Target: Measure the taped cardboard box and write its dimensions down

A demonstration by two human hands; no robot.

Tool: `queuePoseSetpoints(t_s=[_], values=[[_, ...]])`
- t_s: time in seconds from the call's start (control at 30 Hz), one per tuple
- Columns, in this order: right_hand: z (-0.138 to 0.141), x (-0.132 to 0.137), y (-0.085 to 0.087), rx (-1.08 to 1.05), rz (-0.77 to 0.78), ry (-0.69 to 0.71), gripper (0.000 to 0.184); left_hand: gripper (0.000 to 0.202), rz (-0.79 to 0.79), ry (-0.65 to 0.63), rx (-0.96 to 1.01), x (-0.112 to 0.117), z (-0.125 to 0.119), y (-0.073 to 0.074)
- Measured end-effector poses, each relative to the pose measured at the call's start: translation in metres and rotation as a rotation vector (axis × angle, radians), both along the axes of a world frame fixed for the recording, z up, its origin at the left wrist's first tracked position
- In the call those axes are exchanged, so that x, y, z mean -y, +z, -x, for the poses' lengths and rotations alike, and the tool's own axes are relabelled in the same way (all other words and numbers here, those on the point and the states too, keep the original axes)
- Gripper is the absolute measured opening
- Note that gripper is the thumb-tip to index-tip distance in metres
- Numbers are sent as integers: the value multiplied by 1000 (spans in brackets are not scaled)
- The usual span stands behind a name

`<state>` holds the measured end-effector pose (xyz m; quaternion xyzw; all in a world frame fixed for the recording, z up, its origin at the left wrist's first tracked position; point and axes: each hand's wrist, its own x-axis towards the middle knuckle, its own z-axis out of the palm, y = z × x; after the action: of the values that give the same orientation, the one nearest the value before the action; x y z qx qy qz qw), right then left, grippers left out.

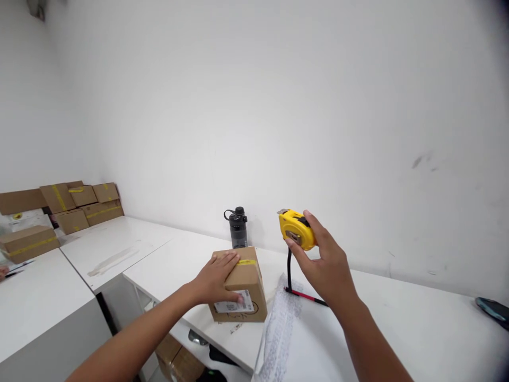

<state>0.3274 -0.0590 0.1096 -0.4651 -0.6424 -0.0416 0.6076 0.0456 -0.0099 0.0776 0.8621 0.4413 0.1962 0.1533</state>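
Observation:
My left hand (pixel 217 278) grips a small cardboard box (pixel 252 302), fingers laid over its top and thumb against the white label (pixel 247 301) on its front. The box stands upright on the white table, with a strip of yellow tape across its top edge. Raised above the table to the right of it, my right hand (pixel 328 260) pinches a yellow tape measure (pixel 300 231) between thumb and fingers. The metal end hook shows at its left, and a black strap (pixel 289 270) hangs below. Under the strap, a thin red-and-black item (pixel 304 294) lies on a white patterned-edge packet (pixel 284 313).
A dark water bottle (pixel 238 228) stands behind the box near the wall. Several taped cardboard boxes (pixel 103 212) are stacked at the far left. A dark object (pixel 493 310) lies at the right. Below the table edge, another carton (pixel 178 358) shows. Another person's hand (pixel 3 272) appears at far left.

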Motion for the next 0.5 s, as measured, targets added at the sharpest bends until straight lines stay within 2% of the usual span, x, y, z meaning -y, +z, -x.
queuePoseSetpoints(t_s=[0.13, 0.23, 0.3, 0.4, 0.43, 0.5], values=[[1, -6, -1, -137, 129, 83, 67, 98, -60, 135, 169, 13, 60, -22], [8, -12, -6, -257, 241, 190, 80, 94, 6, 260, 403, 26, 106, -51], [18, -13, -13, -315, 239, 298, 80, 94, 97, 338, 580, 33, 128, -73], [44, -14, -26, -450, 235, 455, 76, 98, 194, 387, 866, 38, 139, -94], [56, -15, -29, -510, 268, 491, 76, 97, 208, 377, 960, 38, 136, -95], [85, -19, -34, -605, 388, 542, 75, 88, 256, 348, 1125, 37, 126, -87]])
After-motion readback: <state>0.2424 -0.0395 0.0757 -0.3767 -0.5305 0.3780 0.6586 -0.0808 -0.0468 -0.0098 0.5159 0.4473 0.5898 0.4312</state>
